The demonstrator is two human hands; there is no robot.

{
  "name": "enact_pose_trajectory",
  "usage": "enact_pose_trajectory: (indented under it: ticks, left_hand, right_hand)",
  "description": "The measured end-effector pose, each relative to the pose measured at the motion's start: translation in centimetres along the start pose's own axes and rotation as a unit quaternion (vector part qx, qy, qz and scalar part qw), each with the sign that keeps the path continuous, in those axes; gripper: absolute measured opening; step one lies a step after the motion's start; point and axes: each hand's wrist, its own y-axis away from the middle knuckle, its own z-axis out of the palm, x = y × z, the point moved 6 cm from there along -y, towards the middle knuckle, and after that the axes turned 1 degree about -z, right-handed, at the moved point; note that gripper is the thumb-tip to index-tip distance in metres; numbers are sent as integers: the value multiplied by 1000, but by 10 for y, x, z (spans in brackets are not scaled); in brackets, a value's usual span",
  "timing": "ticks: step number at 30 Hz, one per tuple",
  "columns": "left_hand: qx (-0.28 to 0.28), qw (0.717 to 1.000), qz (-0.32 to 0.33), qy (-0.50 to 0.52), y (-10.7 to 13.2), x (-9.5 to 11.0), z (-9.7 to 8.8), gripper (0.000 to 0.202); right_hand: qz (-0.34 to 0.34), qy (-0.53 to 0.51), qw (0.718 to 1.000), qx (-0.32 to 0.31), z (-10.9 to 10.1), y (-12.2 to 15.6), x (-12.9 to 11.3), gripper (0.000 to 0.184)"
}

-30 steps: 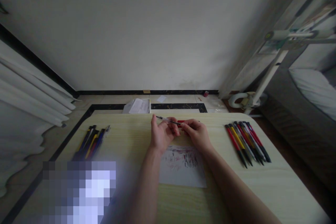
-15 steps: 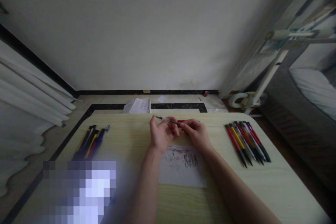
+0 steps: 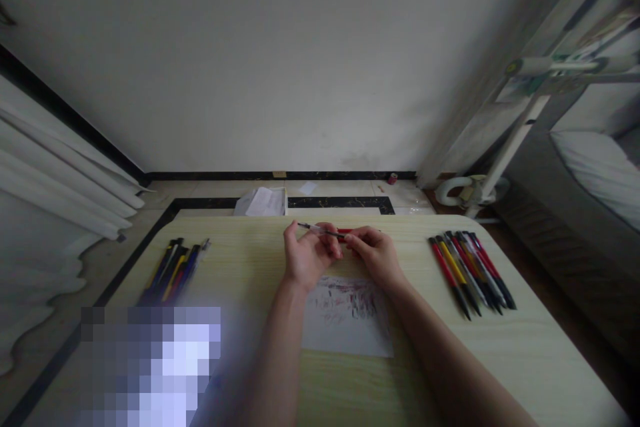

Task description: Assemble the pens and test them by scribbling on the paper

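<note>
A slim refill, part clear and part black, runs across both hands above the table's far side. My left hand is turned palm up, its fingers curled around the refill's middle and its thumb raised near the left end. The fingertips of my right hand pinch the dark right end. Behind those fingers shows a red pen barrel; whether the right hand touches it I cannot tell. Below the hands lies a white sheet of paper covered in dark and reddish scribbles.
On the right of the table several red, yellow and clear pens lie side by side. Another group of pens is at the left. A blurred bright patch covers the lower left. Beyond the far edge a box with papers sits on the floor.
Almost nothing differs. The left thumb and the refill's left end have shifted very slightly; both hands keep their grip.
</note>
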Motion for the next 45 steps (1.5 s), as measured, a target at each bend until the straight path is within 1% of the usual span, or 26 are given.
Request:
enact_pose_trajectory:
  ticks: [14,20,25,30,39,45]
  left_hand:
    - [15,1000,6,12,2,3,0,55]
    - [34,999,-6,2,1,0,-1,59]
    - [37,999,-6,2,1,1,-2,58]
    - [42,999,-3,-1,3,2,-2,55]
    - [35,999,-20,-15,-2,-4,-3,62]
    - [53,998,-31,-18,-3,-6,-5,64]
  right_hand:
    - [-20,17,1000,-3,0,0,1,21]
    - [-24,23,999,-7,1,0,-2,21]
    - [-14,25,1000,1,0,1,-3,22]
    - [-4,16,1000,-8,0,1,-3,24]
    - [-12,24,1000,-7,2,1,-4,23]
    - [-18,18,1000,-2,2,2,-2,23]
